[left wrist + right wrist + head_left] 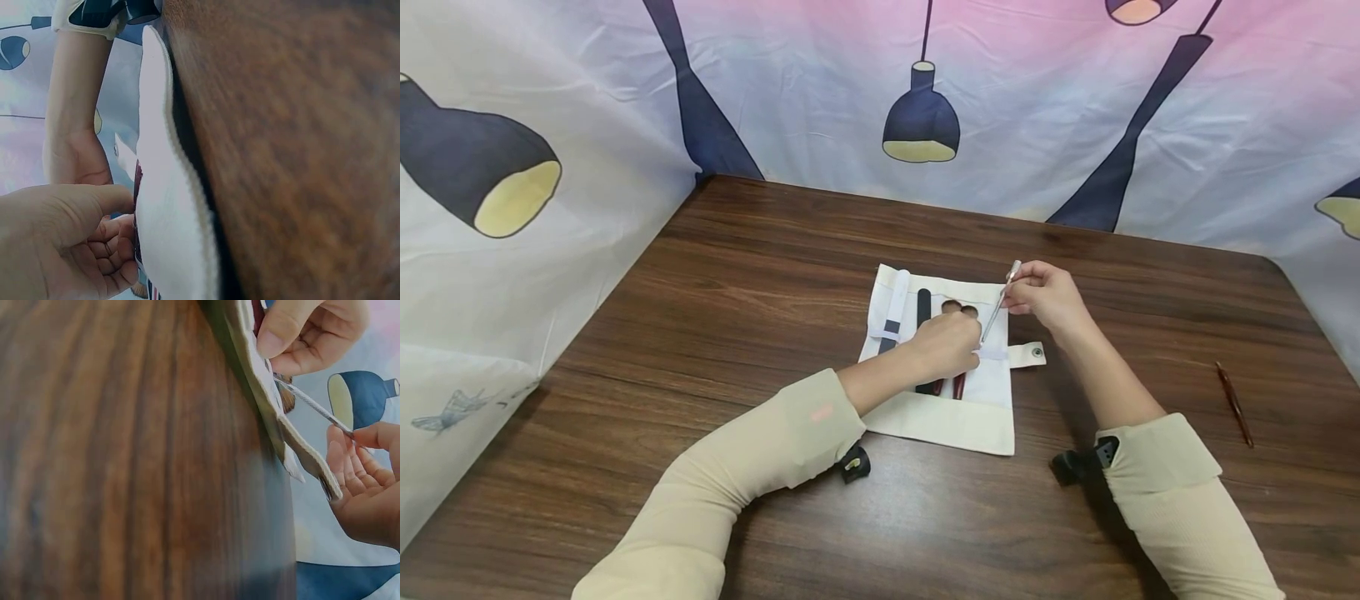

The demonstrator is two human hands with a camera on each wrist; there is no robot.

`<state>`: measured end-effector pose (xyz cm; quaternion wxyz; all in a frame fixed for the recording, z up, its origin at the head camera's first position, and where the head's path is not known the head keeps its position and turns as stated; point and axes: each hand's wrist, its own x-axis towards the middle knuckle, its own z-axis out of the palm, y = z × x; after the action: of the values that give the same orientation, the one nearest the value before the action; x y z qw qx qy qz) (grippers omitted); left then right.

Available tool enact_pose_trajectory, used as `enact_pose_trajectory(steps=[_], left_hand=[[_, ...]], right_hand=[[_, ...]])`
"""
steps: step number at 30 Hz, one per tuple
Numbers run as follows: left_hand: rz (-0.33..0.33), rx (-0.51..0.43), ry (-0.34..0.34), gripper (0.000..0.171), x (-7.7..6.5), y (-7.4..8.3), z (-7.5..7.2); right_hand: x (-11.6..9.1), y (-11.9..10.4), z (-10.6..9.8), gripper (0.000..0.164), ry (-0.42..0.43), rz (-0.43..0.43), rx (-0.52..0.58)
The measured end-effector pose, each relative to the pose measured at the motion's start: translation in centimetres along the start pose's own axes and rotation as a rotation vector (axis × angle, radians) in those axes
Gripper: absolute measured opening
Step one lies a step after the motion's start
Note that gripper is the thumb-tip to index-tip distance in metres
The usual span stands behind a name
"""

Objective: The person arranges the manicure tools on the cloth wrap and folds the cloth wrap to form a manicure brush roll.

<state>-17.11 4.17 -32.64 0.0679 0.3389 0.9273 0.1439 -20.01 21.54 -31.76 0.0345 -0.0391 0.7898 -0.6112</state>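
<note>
A cream fabric tool roll lies unrolled on the table, with a white elastic band across its middle. My right hand pinches the upper end of a thin silver metal rod with a textured shaft, whose lower tip slants down to the band. Beside that tip, my left hand bends over the roll, thumb and fingers pinching at the band. Under it lie brushes with brown bristles and dark red handles. Left of them, a black flat file and a white-and-dark strip sit under the band.
A snap tab sticks out from the roll's right edge. Farther right on the wooden table lies a slim brown stick. A cloth backdrop printed with lamps rises behind the table and at its sides.
</note>
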Motion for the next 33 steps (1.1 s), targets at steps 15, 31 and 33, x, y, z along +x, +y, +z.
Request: enact_pose_trajectory(steps=[15, 31, 33], left_hand=[[0.02, -0.026, -0.003, 0.039, 0.0, -0.2, 0.0], [-0.006, -0.009, -0.02, 0.033, 0.1, -0.1, 0.1], [-0.007, -0.003, -0.02, 0.029, 0.1, -0.1, 0.1]], right_hand=[[0.8, 0.1, 1.0, 0.043, -0.126, 0.093, -0.243], [0.4, 0.1, 1.1, 0.034, -0.327, 0.11, -0.604], [0.5, 0.1, 1.1, 0.034, -0.344, 0.122, -0.611]])
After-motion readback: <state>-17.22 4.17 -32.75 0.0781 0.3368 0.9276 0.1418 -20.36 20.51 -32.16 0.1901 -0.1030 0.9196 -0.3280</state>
